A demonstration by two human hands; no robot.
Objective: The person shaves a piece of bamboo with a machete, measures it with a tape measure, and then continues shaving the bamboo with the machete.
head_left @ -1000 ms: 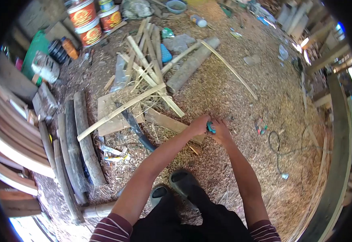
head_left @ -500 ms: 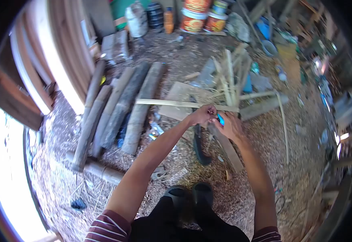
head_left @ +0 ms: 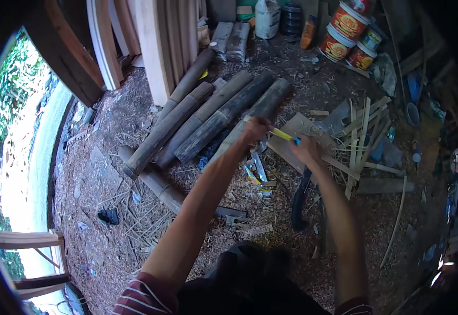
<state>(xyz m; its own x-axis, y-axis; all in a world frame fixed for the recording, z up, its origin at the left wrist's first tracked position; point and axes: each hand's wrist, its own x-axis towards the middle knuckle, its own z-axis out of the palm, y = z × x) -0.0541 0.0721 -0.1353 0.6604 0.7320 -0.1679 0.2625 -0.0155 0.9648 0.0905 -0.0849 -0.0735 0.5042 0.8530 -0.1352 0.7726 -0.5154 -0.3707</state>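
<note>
A yellow tape measure blade (head_left: 281, 134) stretches a short way between my hands. My left hand (head_left: 258, 128) is closed at the blade's outer end, above the bamboo logs. In my right hand (head_left: 307, 150) sits the blue tape measure case (head_left: 297, 140), mostly covered by the fingers. A pale split bamboo strip (head_left: 343, 167) lies along the line of the tape and shows past my right hand; part of it is hidden. Just below that hand, a dark curved handle (head_left: 299, 205) of a tool lies on the ground, beside a flat board (head_left: 298, 126).
Several bamboo logs (head_left: 223, 118) lie side by side at left centre. Split strips (head_left: 366, 131) are heaped at right. Tall planks (head_left: 158, 52) lean at the back left. Stacked paint buckets (head_left: 339, 39) stand at the back. Shavings and scraps litter the ground.
The view has swung left, so things appear farther right. My hands have moved apart, and a length of yellow tape now shows between them.
</note>
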